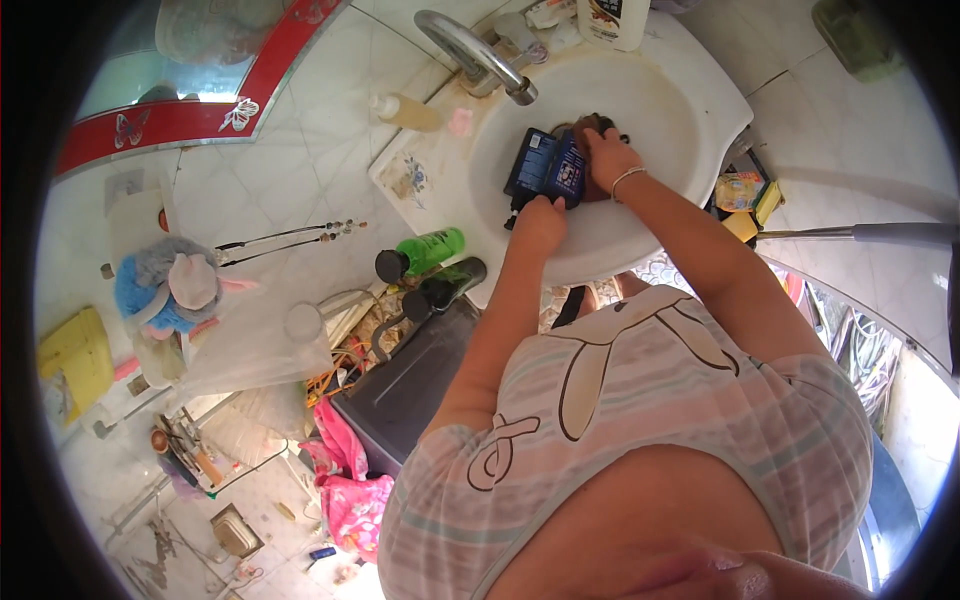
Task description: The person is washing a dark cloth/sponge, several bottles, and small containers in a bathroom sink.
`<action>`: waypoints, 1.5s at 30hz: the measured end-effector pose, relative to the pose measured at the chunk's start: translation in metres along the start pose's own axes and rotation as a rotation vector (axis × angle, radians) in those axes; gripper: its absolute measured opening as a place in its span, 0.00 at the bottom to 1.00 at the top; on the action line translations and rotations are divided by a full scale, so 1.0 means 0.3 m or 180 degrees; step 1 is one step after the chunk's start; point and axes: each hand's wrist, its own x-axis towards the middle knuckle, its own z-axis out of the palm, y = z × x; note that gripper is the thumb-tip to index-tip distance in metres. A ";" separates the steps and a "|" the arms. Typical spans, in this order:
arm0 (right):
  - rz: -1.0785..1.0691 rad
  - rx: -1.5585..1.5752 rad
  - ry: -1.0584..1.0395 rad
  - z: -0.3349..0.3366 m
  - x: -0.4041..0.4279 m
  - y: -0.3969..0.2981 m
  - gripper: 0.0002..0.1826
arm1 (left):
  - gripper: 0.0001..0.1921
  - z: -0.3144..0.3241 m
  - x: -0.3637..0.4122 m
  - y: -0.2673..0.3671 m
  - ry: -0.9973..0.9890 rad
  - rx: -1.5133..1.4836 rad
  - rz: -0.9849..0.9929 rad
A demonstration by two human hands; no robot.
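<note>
Both hands are down in a white ceramic washbasin [675, 97]. My left hand [544, 223] grips the lower end of a dark blue bottle [566, 174] with printed writing. Beside it, to the left, lies another dark blue bottle [531, 161], its black pump top pointing toward me near my left fingers. My right hand [611, 159], with a bracelet at the wrist, is closed over a brown bottle-like item [587, 154] with a black part at its far end. The fingers partly hide this item. The chrome faucet [517, 86] arches over the basin, with no water visibly running.
A green bottle [431, 250] and a dark bottle [450, 283] stand left of the basin. A yellowish bottle [409, 112] and a large white bottle [615, 22] are on the rim. Below left is a dark grey appliance top [409, 375]. A red-framed mirror [180, 120] hangs at upper left.
</note>
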 end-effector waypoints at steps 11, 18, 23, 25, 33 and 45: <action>-0.0694 0.1243 0.0624 -0.159 -0.063 0.050 0.20 | 0.18 -0.063 -0.087 -0.047 0.1044 0.0057 0.0384; -0.1313 0.0427 -0.0169 -0.052 -0.201 -0.119 0.23 | 0.19 -0.009 -0.079 -0.053 0.0467 0.0149 -0.0001; -0.0319 0.0205 0.0048 -0.032 0.018 -0.009 0.21 | 0.20 -0.032 -0.088 -0.036 0.0517 0.0059 0.0030; -0.0299 -0.0228 -0.0364 -0.066 0.056 0.011 0.20 | 0.20 -0.037 -0.087 -0.035 0.0548 0.0068 0.0030; -0.1078 0.0483 0.0349 0.014 -0.248 -0.090 0.22 | 0.19 -0.034 -0.095 -0.050 0.0631 0.0055 0.0068; -0.0848 0.1196 -0.0543 -0.040 -0.044 0.006 0.21 | 0.23 -0.010 -0.080 -0.060 0.0616 -0.0203 0.0169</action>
